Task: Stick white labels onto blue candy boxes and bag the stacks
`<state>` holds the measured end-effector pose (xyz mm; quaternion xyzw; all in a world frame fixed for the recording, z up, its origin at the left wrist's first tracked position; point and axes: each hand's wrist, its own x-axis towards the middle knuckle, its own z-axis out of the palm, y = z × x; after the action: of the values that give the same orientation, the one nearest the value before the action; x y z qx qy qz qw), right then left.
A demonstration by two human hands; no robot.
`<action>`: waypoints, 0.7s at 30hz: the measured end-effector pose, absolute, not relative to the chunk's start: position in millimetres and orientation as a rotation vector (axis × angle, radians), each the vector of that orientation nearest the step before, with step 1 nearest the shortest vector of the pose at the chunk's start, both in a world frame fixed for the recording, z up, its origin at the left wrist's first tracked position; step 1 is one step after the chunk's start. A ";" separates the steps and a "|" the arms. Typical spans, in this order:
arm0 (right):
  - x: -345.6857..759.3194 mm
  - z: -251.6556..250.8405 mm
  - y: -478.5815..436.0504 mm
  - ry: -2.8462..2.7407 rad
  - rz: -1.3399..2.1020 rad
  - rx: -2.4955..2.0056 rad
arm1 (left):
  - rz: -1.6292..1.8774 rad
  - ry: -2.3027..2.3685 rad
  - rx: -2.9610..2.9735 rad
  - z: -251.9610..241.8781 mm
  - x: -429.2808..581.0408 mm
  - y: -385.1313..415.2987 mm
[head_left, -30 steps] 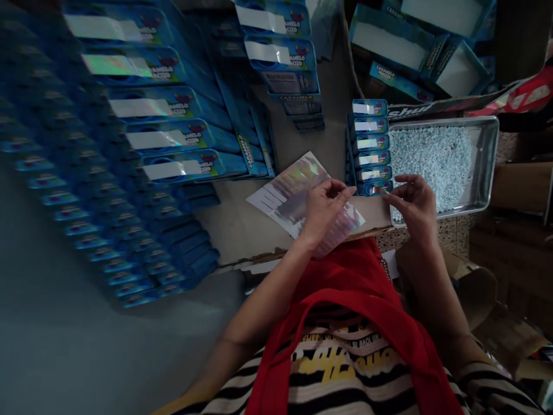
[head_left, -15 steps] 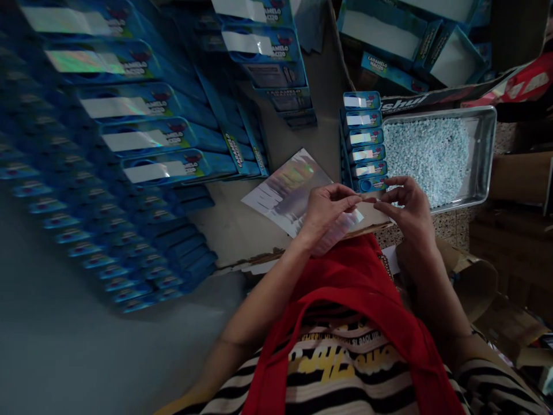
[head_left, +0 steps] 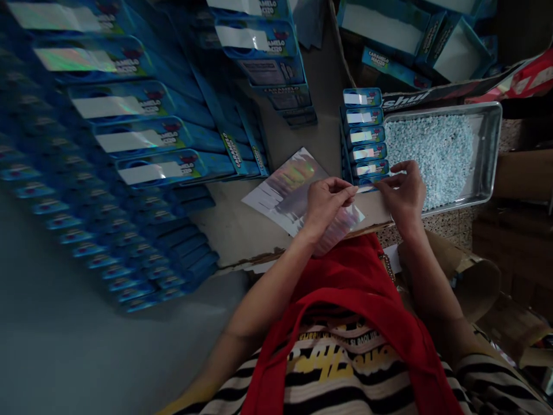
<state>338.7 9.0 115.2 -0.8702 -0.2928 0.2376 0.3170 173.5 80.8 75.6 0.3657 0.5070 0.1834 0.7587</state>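
Note:
My left hand (head_left: 326,203) rests on a shiny holographic sticker sheet (head_left: 288,187) with its fingers pinched together, though what they pinch is too small to name. My right hand (head_left: 400,193) reaches to the nearest box in a short row of small blue boxes (head_left: 365,138) and presses its fingertips on that box's top. Each box in the row carries a shiny strip on its lid.
A metal tray (head_left: 486,155) of pale blue-white pellets sits right of the row. Large stacks of blue boxes (head_left: 129,138) fill the left. Open blue cartons (head_left: 401,40) stand at the back right. The table's cardboard edge (head_left: 259,262) lies near my red apron.
My right hand came over to my left hand above the sheet, then moved back up to the nearest blue box. The left hand stayed on the sheet.

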 end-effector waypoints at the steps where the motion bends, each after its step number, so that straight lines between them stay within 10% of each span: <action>1: 339.6 113.4 10.0 -0.779 0.619 -2.309 | 0.401 1.104 0.805 74.1 173.9 81.4; 14: 362.7 84.8 1.1 -0.858 0.431 -2.385 | 0.339 1.149 0.529 29.9 190.7 74.3; 21: 417.7 63.0 6.5 -0.594 1.268 -1.794 | 0.731 1.360 0.772 7.7 204.0 82.9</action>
<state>417.7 6.5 63.0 -0.7156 -0.2370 0.5057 0.4196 204.0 82.9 7.7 0.3400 0.5986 0.3219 0.6500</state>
